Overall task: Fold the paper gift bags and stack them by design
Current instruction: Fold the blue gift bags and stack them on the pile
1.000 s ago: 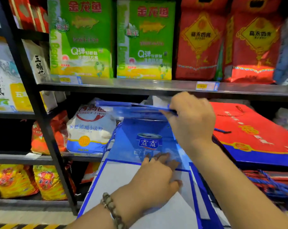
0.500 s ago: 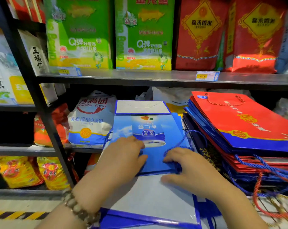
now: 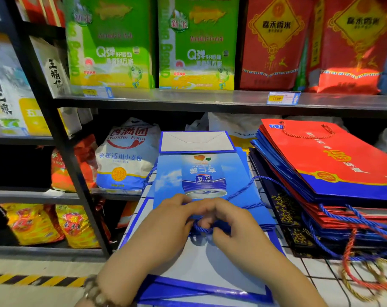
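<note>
A blue paper gift bag with a drink-can print lies folded flat on a larger white sheet with a blue border. Its white bottom flap points toward the shelf. My left hand and my right hand meet at the bag's near edge, fingers curled around its blue cord handle. Part of the cord loops out to the right. To the right stands a stack of folded bags with a red bag on top.
Metal shelf above holds green and red rice packs. A white flour sack sits left of the blue bag. Loose blue, red and gold cords hang from the stack over a white wire grid surface.
The bag went from half-open with my right hand pulling its top edge, to flat. Both hands then slid to its near edge and gathered the blue cord.
</note>
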`<state>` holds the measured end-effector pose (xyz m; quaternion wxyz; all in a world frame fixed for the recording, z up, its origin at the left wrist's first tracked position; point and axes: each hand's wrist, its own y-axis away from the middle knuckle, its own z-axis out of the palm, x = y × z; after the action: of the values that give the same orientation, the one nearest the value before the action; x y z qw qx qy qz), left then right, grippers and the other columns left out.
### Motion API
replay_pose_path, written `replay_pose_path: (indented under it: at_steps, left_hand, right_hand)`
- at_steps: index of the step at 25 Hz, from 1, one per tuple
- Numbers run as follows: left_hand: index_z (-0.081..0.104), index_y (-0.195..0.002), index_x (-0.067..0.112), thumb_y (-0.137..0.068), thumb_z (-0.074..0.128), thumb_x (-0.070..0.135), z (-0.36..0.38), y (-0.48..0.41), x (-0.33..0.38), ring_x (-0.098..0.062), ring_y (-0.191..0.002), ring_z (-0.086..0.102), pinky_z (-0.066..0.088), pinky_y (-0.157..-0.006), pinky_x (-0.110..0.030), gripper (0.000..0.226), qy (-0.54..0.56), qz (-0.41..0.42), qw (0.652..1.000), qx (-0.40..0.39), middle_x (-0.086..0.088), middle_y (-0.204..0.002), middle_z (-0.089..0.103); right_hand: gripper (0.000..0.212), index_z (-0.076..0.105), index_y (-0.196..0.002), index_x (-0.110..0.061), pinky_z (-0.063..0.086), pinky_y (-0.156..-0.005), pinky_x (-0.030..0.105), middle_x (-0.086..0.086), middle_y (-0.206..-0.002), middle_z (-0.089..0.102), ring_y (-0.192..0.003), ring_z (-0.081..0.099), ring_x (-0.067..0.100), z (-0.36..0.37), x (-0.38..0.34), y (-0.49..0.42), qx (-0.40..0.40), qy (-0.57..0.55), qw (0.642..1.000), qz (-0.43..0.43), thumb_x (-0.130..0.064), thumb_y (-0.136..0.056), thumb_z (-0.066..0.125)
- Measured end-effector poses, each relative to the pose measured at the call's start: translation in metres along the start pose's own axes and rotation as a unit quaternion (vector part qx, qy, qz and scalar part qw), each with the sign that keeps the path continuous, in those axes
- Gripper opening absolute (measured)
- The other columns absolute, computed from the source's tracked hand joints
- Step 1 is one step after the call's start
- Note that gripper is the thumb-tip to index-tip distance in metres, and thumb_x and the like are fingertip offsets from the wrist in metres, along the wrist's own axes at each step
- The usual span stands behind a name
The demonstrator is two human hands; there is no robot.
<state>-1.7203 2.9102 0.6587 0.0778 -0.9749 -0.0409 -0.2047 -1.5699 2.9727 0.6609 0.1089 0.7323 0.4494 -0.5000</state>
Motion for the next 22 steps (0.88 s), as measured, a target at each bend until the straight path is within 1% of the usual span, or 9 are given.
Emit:
replay_pose_path:
  at_steps: [3,6,8,9,12,15,18,20,22]
  left_hand:
    - [0.058,-0.101,0.040,-0.076,0.050,0.039,0.001,-0.003,0.006,-0.013,-0.114,0.050,0.040,-0.099,-0.046,0.027,0.108,0.035,0.992,-0.049,0.018,-0.123,0.048]
    - [0.063,-0.082,0.035,-0.072,0.054,0.040,-0.001,-0.004,0.006,0.000,-0.098,0.055,0.042,-0.092,-0.031,0.015,0.141,0.026,0.990,0.001,0.015,-0.103,0.062]
    - [0.062,-0.066,0.031,-0.079,0.058,0.030,-0.007,-0.006,0.004,-0.001,-0.087,0.057,0.042,-0.080,-0.023,0.014,0.160,-0.009,0.984,0.082,0.012,-0.091,0.064]
    - [0.058,-0.065,0.036,-0.084,0.060,0.025,-0.012,-0.006,0.004,0.000,-0.084,0.056,0.042,-0.076,-0.019,0.022,0.155,-0.029,0.978,0.133,0.012,-0.088,0.064]
    - [0.054,-0.068,0.039,-0.086,0.060,0.019,-0.036,-0.006,-0.002,0.004,-0.069,0.054,0.040,-0.065,-0.016,0.027,0.107,-0.084,0.964,0.228,0.015,-0.077,0.059]
    - [0.054,-0.069,0.033,-0.088,0.057,0.021,-0.054,-0.010,-0.009,-0.007,-0.059,0.061,0.048,-0.062,-0.031,0.022,0.035,-0.112,0.966,0.230,0.013,-0.071,0.059]
    - [0.056,-0.073,0.022,-0.090,0.050,0.018,-0.062,-0.016,-0.008,-0.006,-0.055,0.062,0.050,-0.061,-0.032,0.019,0.086,-0.118,0.952,0.268,0.002,-0.072,0.063]
    - [0.060,-0.078,0.019,-0.092,0.051,0.031,-0.067,-0.019,-0.004,-0.009,-0.063,0.062,0.045,-0.060,-0.032,0.021,0.055,-0.117,0.954,0.269,-0.002,-0.075,0.064]
    - [0.063,-0.089,0.017,-0.090,0.050,0.045,-0.072,-0.021,-0.005,-0.019,-0.076,0.058,0.039,-0.060,-0.032,0.031,-0.045,-0.138,0.954,0.263,-0.002,-0.082,0.062]
  right_hand:
    - [0.051,0.060,-0.101,-0.032,0.047,-0.076,0.019,-0.010,-0.073,0.059,-0.075,0.058,0.007,-0.007,-0.005,0.002,-0.048,-0.109,0.993,0.004,0.002,-0.067,0.042]
    - [0.044,0.059,-0.109,-0.025,0.045,-0.073,0.016,-0.008,-0.077,0.064,-0.077,0.059,0.005,-0.021,-0.012,0.001,-0.053,-0.165,0.985,0.028,0.007,-0.080,0.052]
    - [0.033,0.060,-0.110,-0.024,0.045,-0.073,0.016,-0.008,-0.085,0.066,-0.078,0.058,0.003,-0.035,-0.012,0.000,-0.015,-0.103,0.993,0.061,0.000,-0.089,0.053]
    - [0.027,0.057,-0.115,-0.026,0.045,-0.080,0.018,-0.010,-0.098,0.065,-0.087,0.057,0.001,-0.043,-0.009,0.000,-0.017,-0.009,0.997,0.079,-0.012,-0.091,0.054]
    - [0.051,0.044,-0.132,-0.035,0.037,-0.102,0.023,-0.024,-0.130,0.045,-0.118,0.045,-0.003,-0.051,0.005,0.005,-0.109,0.235,0.957,0.131,-0.047,-0.084,0.058]
    - [0.044,0.051,-0.125,-0.032,0.037,-0.098,0.017,-0.024,-0.125,0.048,-0.115,0.047,-0.003,-0.049,0.011,0.009,-0.068,0.255,0.960,0.097,-0.041,-0.084,0.062]
    - [0.025,0.058,-0.112,-0.032,0.036,-0.085,0.002,-0.027,-0.109,0.053,-0.101,0.051,-0.011,-0.053,0.014,0.009,-0.042,0.192,0.974,0.112,-0.033,-0.087,0.061]
    - [0.016,0.061,-0.105,-0.031,0.040,-0.080,0.004,-0.022,-0.105,0.059,-0.099,0.055,-0.006,-0.059,0.016,0.007,-0.035,0.167,0.975,0.143,-0.027,-0.090,0.058]
    - [0.017,0.064,-0.106,-0.025,0.043,-0.078,0.012,-0.012,-0.106,0.064,-0.098,0.058,0.005,-0.063,0.018,0.005,-0.026,0.209,0.967,0.144,-0.020,-0.093,0.053]
